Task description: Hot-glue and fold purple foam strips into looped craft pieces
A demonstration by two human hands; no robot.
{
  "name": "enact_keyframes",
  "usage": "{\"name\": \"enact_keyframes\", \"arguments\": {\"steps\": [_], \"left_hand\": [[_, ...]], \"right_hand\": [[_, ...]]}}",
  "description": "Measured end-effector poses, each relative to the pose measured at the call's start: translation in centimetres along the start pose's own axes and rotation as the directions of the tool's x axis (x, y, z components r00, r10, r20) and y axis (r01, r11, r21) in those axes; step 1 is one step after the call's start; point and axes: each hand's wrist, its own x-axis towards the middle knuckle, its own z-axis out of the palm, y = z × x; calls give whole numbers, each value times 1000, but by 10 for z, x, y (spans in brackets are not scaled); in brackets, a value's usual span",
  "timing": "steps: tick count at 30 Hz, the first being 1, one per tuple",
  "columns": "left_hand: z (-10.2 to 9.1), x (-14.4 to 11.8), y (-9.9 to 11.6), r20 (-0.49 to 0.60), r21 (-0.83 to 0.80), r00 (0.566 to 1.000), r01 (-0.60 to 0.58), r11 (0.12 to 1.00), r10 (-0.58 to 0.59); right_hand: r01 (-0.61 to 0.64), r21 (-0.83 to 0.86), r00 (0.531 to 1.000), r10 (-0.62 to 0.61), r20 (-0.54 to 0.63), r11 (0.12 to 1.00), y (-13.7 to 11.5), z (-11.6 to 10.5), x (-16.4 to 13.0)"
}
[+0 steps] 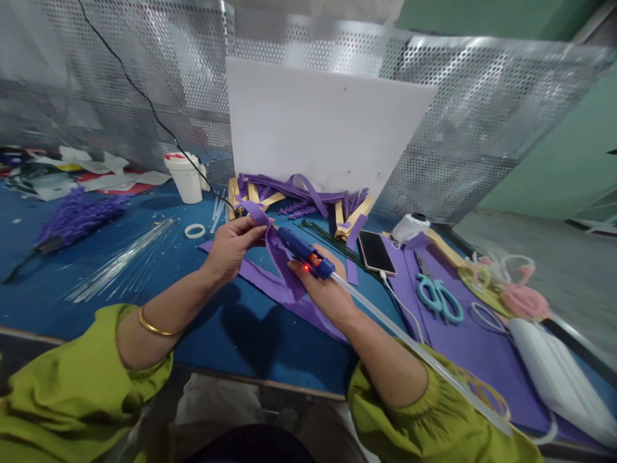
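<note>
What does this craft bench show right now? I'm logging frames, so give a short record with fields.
left hand: pinches a purple foam strip
right hand: grips a blue hot glue gun, red light on, clear glue stick trailing back
beside the right hand: phone, teal scissors
far left: white cup, tape roll

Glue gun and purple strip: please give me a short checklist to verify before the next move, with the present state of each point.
1. Right hand grips the glue gun: ok.
2. Gun is switched on: ok, a red light glows on its body.
3. Glue stick is loaded at the back: ok, a long length shows.
4. Left hand pinches the purple strip near the nozzle: ok.
5. Fingers away from the hot tip: cannot tell, the strip hides it.
6. Phone is apart from the gun: ok.
</note>
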Motion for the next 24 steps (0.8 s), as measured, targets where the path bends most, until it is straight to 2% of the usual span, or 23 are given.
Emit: {"name": "enact_keyframes", "arguments": {"steps": [4, 12, 24], "left_hand": [[2, -2, 3, 15, -17, 998, 55, 998, -55], [4, -3, 4, 18, -14, 996, 87, 996, -86], [1, -3, 0, 44, 6, 996, 80, 997, -80]], "right_hand": [[8, -13, 1000, -8, 2, 1000, 0, 0, 0], [15, -26, 1000, -15, 4, 1000, 2, 1, 0], [35, -19, 999, -34, 16, 999, 0, 1, -1]]}}
